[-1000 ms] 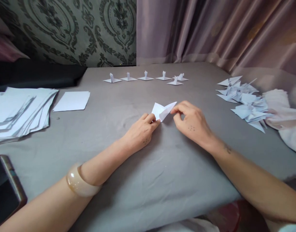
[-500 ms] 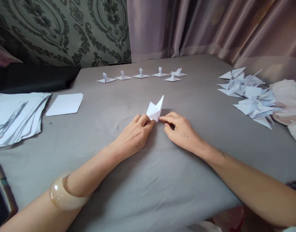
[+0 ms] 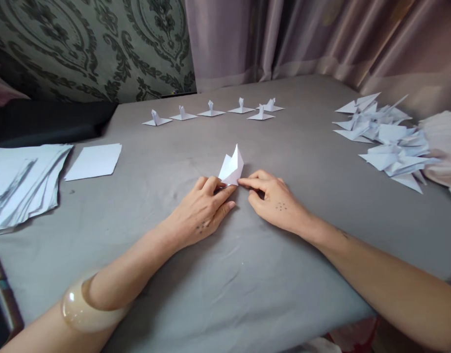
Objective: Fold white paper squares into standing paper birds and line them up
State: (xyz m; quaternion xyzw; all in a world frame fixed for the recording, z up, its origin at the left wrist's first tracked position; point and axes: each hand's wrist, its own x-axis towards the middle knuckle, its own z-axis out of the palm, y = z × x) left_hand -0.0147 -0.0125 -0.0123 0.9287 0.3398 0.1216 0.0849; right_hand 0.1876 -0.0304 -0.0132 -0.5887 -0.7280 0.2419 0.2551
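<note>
While the left hand (image 3: 198,213), thumb apart, pins the folded paper (image 3: 231,169), the right hand (image 3: 275,202), fingers loosely parted, should press its corner evenly.

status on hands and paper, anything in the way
Left hand on folded white paper. Right hand at its near right corner. Pointed flap up. Nothing blocking; origami figures stand beyond.

The person's left hand (image 3: 199,211) is palm down, thumb (image 3: 225,210) spread from the fingers (image 3: 211,185), while the right hand (image 3: 277,201) extends its index finger (image 3: 251,183) leftward, both forearms (image 3: 142,260) slanting inward.
</note>
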